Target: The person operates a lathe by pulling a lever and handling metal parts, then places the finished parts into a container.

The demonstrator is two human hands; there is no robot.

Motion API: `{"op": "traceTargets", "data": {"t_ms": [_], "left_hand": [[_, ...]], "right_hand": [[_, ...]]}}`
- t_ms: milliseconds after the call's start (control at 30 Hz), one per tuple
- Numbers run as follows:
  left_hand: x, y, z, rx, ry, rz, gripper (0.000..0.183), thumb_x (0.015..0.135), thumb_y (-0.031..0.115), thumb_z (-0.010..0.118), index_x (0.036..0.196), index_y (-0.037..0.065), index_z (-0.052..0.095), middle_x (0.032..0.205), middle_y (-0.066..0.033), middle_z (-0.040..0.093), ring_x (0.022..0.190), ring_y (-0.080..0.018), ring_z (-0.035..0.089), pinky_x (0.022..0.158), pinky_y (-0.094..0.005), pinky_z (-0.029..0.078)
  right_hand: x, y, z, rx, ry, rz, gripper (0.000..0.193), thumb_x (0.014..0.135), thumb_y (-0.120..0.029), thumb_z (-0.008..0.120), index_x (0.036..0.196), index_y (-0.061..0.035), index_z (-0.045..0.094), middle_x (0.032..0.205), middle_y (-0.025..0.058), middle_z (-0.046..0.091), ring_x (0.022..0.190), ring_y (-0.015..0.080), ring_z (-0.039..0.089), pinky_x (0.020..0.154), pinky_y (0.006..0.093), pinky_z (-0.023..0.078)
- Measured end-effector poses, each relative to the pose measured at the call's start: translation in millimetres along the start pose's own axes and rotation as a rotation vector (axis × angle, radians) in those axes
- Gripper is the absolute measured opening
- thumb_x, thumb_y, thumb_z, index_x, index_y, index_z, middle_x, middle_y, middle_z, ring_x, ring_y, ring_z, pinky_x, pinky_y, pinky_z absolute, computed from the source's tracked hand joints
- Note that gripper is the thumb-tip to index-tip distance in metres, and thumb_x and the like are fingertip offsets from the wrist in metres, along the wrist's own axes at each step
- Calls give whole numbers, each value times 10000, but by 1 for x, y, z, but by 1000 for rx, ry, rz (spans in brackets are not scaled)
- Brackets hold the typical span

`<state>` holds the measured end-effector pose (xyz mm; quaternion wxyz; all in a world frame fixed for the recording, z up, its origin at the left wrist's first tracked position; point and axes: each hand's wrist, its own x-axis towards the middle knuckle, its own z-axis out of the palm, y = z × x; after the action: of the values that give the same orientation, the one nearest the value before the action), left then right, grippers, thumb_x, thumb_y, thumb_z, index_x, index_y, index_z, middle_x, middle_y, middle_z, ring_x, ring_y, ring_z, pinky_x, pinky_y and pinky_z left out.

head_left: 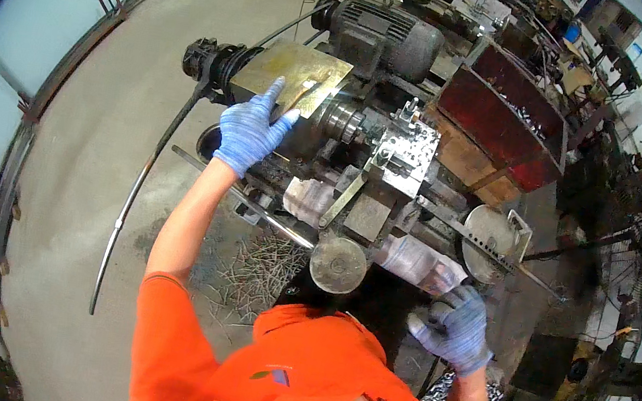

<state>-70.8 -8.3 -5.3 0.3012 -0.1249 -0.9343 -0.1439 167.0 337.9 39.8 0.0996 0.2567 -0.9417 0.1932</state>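
Observation:
My left hand, in a blue knit glove, reaches over the brass-coloured sheet-metal cover of a small lathe. Its index finger is stretched out over the sheet and its thumb stands apart; nothing shows between them. Beside the thumb is the round metal chuck. To the right of it sits the shiny tool slide, strewn with metal bits. My right hand, gloved too, is low at the right, its fingers curled in. Whatever it holds, if anything, is hidden. Near its fingertips lies a dirty white cloth.
An electric motor stands behind the lathe, with a dark red bin of metal bits to its right. A round metal disc is close to my body. Thin metal pins are heaped on the floor. A long rod slants at left.

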Motion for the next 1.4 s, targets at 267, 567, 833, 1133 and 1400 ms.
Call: {"op": "traceTargets", "data": {"t_ms": [267,567,833,1133,1400], "left_hand": [[-19,40,-7,-354,-109,150,343,868,308,527,1064,39,610,812,-175,636,712,-305,632,624,-373,498],[-21,80,51,-251,-188,187,251,839,285,536,993,117,642,707,-122,617,618,-294,599,548,-400,455],[-33,65,39,-243,-237,170,227,823,276,549,946,118,657,669,-130,607,613,-298,598,559,-409,460],[-21,83,30,-375,-87,162,226,841,250,547,963,93,654,674,-127,604,592,-291,590,527,-380,455],[-43,71,55,-241,-163,198,232,848,256,530,1004,114,626,623,-101,575,549,-270,575,490,-395,432]], "right_hand": [[-77,29,36,20,101,422,222,630,-225,743,596,-75,584,605,89,555,607,290,533,595,371,430],[-55,27,33,86,157,345,182,616,-134,722,590,-48,564,634,106,568,620,294,542,607,352,433],[-61,38,40,54,128,377,206,618,-188,745,596,-65,581,605,91,571,603,275,554,578,363,440],[-55,46,47,41,88,364,195,627,-203,737,608,-73,592,590,93,555,573,282,538,565,362,431],[-62,41,45,2,111,431,194,629,-199,731,596,-78,583,583,87,555,581,276,547,579,362,442]]}}
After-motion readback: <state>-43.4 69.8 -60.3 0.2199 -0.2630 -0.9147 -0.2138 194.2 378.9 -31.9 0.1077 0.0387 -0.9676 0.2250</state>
